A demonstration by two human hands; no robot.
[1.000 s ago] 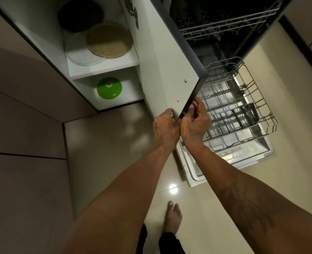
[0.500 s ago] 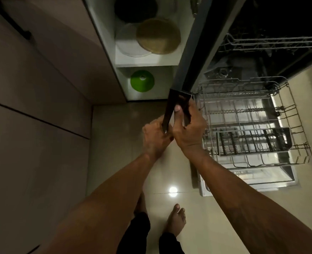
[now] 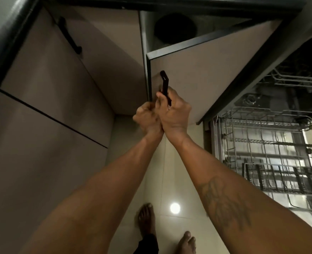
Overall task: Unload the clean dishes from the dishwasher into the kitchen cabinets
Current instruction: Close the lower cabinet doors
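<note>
The beige cabinet door (image 3: 206, 77) stands nearly closed, leaving a narrow gap at its top. Through that gap I see a dark round dish (image 3: 174, 27) on a shelf. My right hand (image 3: 173, 111) is wrapped around the door's black handle (image 3: 164, 85). My left hand (image 3: 148, 119) is a loose fist pressed against the right hand, at the door's lower edge; whether it grips the door I cannot tell. To the right, the dishwasher (image 3: 298, 74) is open and its lower wire rack (image 3: 272, 158) is pulled out with no dishes visible in it.
Beige cabinet fronts (image 3: 41, 125) fill the left side, one with a black handle (image 3: 70, 37). A dark countertop edge (image 3: 170, 2) runs along the top. My bare feet (image 3: 148, 220) stand on the glossy tiled floor, next to the open dishwasher door.
The cabinet door has swung from wide open to almost closed, hiding the shelves with the plates and green lid. Both hands moved with its edge, and my right hand now holds the handle.
</note>
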